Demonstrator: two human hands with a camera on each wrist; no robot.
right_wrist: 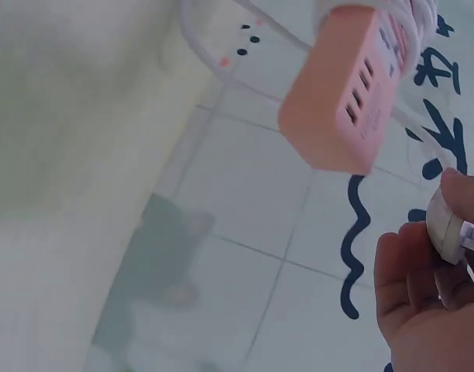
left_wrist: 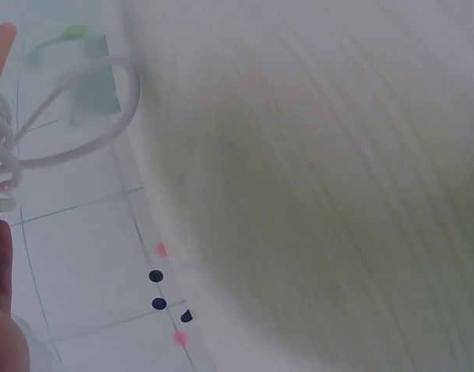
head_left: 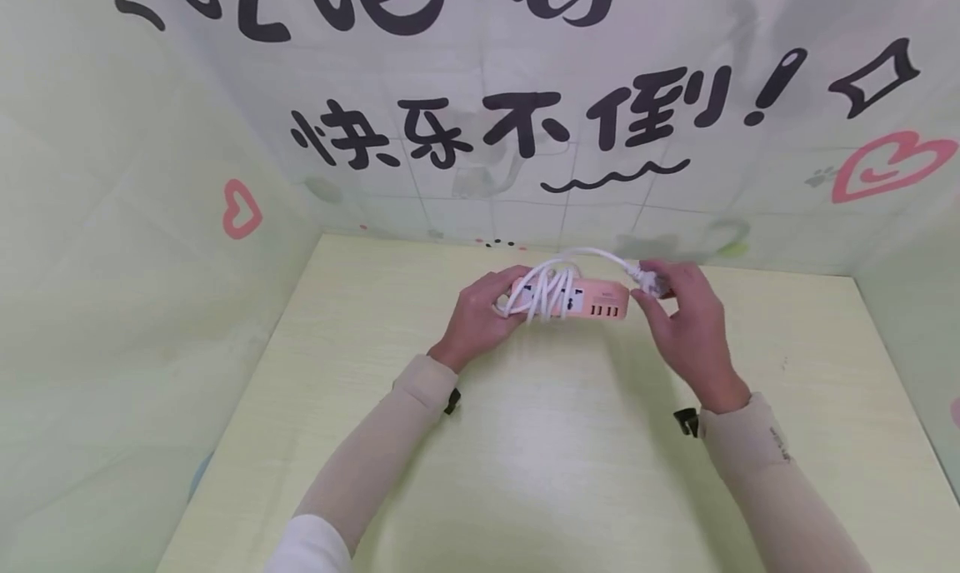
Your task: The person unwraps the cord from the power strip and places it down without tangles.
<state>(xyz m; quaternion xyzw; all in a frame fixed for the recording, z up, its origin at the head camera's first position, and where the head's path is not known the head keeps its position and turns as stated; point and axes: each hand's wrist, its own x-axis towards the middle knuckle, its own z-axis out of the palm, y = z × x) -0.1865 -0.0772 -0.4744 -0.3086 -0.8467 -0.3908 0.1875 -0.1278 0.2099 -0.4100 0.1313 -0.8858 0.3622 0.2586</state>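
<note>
A pink power strip [head_left: 609, 298] with white sockets and several USB ports is held up over the table by my left hand [head_left: 480, 316], which grips its left end. White cable [head_left: 553, 294] is wound round the strip's middle in several loops. From there a free length arcs across to a white plug [head_left: 654, 283], pinched between the thumb and fingers of my right hand [head_left: 692, 323]. In the right wrist view the plug [right_wrist: 446, 225] sits at the fingertips, apart from the strip [right_wrist: 330, 93]. Only the edge of my left hand [left_wrist: 3, 310] shows in the left wrist view.
The pale wooden table [head_left: 540, 456] stretches below both arms. A printed cloth backdrop [head_left: 420, 190] with large black characters hangs behind the table's far edge, and more cloth [head_left: 150, 265] hangs along the left side. Dark clips [head_left: 686, 421] show at the wrists.
</note>
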